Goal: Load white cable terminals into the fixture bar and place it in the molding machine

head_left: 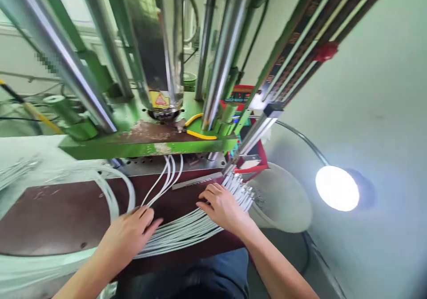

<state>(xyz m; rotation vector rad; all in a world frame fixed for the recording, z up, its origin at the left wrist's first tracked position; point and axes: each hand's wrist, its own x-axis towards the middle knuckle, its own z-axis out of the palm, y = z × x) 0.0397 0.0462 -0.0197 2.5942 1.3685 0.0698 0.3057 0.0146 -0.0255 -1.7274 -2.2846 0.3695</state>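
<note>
at the green press [147,145], your left hand [128,237] lies flat, fingers spread, pinning the bundle of white cables [187,230] to the brown table [60,214] below it, while your right hand [223,208] rests open-fingered on the cable ends [242,188], keeping them lined up; yellow pliers [200,134] sit on the press, whose yellow warning sticker [160,100] is too blurred to read

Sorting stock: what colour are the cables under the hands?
White, or very pale grey: the bundle of thin cables shows best in the head view.
</note>
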